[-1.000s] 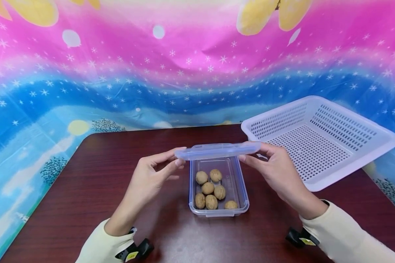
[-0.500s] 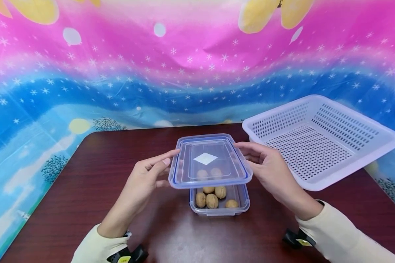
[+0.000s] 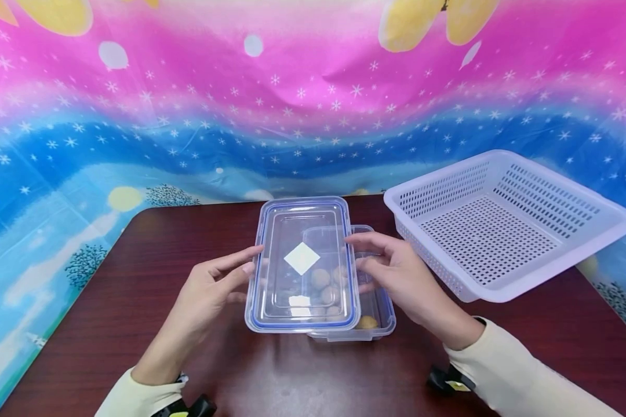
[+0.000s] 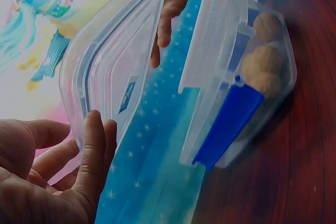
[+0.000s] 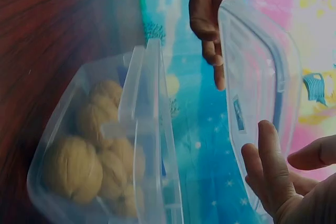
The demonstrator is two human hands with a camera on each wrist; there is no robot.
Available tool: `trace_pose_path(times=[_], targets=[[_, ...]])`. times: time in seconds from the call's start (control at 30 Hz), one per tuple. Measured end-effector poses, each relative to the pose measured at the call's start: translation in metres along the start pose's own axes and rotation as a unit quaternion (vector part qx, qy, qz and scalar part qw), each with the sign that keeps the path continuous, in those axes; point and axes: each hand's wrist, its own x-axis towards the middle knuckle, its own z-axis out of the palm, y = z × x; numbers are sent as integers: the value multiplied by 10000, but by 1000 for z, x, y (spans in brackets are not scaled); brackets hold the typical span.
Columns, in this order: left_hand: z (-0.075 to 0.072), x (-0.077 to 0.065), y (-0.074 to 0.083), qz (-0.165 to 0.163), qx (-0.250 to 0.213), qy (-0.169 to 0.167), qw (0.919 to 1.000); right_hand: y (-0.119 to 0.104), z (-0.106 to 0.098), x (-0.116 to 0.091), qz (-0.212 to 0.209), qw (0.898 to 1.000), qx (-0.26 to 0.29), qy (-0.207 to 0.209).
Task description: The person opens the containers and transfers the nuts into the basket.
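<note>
Both hands hold a clear plastic lid [image 3: 302,278] with a blue seal and a white diamond sticker. My left hand [image 3: 200,298] pinches its left edge, while my right hand [image 3: 399,269] grips the right edge between thumb and fingers. Below the lid, a clear food container [image 3: 352,336] stands on the table with several walnuts [image 3: 367,322] inside. In the head view the lid covers the container's left part; a gap between lid [image 4: 113,72] and container [image 4: 210,51] shows in the left wrist view. A blue latch [image 4: 228,124] hangs from the container's side.
A white perforated plastic basket [image 3: 501,231] stands at the right of the dark wooden table [image 3: 151,260]. Behind the table hangs a pink and blue printed cloth [image 3: 313,104].
The lid, seen almost edge-on at first, has tilted so its top faces me. Both hands have then carried it leftward, partly off the container, which has stayed in place.
</note>
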Motion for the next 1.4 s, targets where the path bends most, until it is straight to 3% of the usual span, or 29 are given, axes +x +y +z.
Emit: trace_pose_path(times=[0.27, 0.47, 0.97, 1.2, 1.4], targets=[[-23, 1, -11, -26, -64, -39, 10000, -1, 21, 12, 453, 9982, 33, -397], [-37, 2, -21, -62, 34, -160, 9998, 5, 34, 21, 502, 9955, 285, -745], [-87, -8, -51, -466, 441, -1096, 9919, 9, 82, 20, 717, 9936, 237, -839], [-111, -15, -66, -722, 468, -1132, 9898, 16, 110, 22, 767, 9905, 371, -1077], [-124, -15, -75, -874, 675, -1015, 9887, 21, 128, 26, 791, 9915, -129, -1024]])
